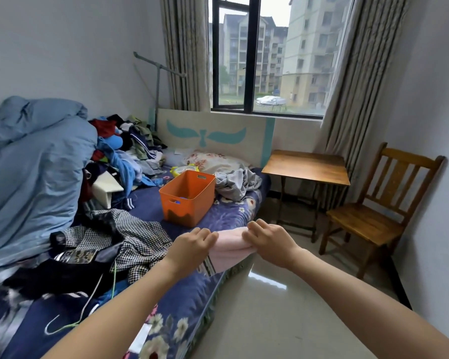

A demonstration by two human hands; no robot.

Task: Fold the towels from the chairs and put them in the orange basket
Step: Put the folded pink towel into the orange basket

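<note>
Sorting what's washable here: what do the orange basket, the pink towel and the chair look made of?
Orange basket: likely moulded plastic, smooth walls with cut-out handles. Pink towel: soft cloth, probably terry, draping limply. Chair: varnished wood, visible grain.

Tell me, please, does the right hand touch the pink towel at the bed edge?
Touching. In the head view the right hand has its fingers curled round the edge of the pink towel and pinches it.

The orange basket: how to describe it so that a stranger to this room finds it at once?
Look at the bed under the window. On its blue flowered sheet stands the orange basket, beside a crumpled grey cloth. It is the only rigid orange box among soft clothes.
</note>
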